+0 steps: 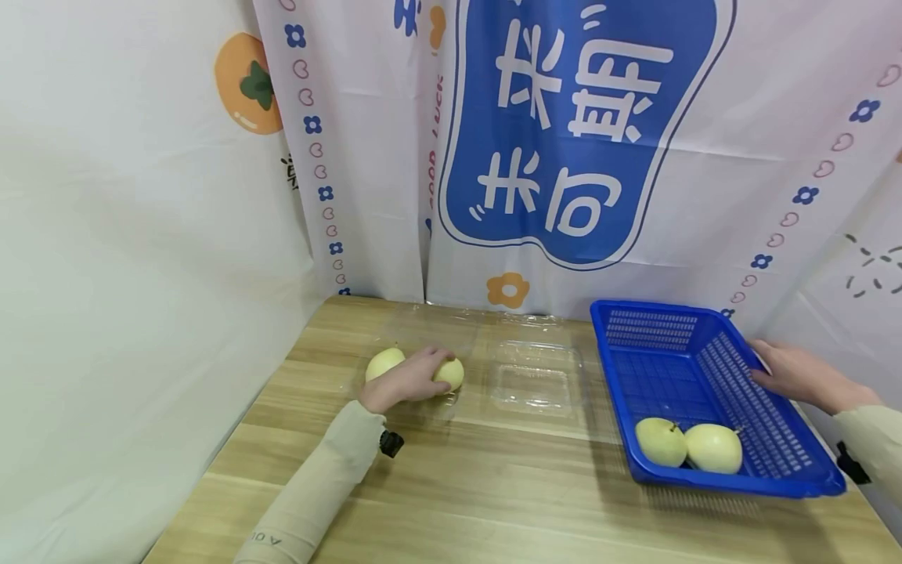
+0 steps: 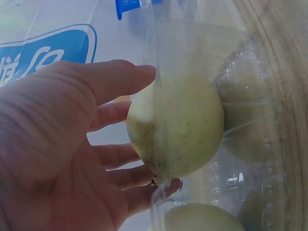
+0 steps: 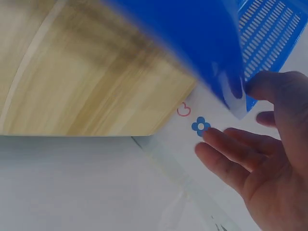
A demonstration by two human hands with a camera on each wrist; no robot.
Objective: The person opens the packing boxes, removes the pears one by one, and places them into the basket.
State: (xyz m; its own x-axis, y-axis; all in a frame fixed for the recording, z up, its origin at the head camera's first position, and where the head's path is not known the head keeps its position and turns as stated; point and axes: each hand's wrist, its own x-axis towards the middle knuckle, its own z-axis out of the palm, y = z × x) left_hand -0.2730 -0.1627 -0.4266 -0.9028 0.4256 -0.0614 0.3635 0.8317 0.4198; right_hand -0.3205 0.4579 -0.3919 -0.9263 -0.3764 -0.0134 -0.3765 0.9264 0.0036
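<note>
My left hand (image 1: pixel 416 374) reaches over a pale yellow-green pear (image 1: pixel 449 376) in a clear plastic container. In the left wrist view, the thumb and fingers bend around that pear (image 2: pixel 185 127), partly behind the clear wall (image 2: pixel 161 110). A second pear (image 1: pixel 384 363) lies beside it to the left, partly behind the hand. At the far right my right hand (image 1: pixel 799 376) grips the long side of a blue plastic basket (image 1: pixel 740 352), thumb at the rim. Two more pears, a left one (image 1: pixel 660 442) and a right one (image 1: pixel 714 449), lie in the basket's near end.
A second clear plastic container (image 1: pixel 532 388) stands between the left hand and the basket. The wooden table (image 1: pixel 479 493) runs back to a printed curtain (image 1: pixel 380 157). White sheeting (image 1: pixel 141 274) hangs along the left side.
</note>
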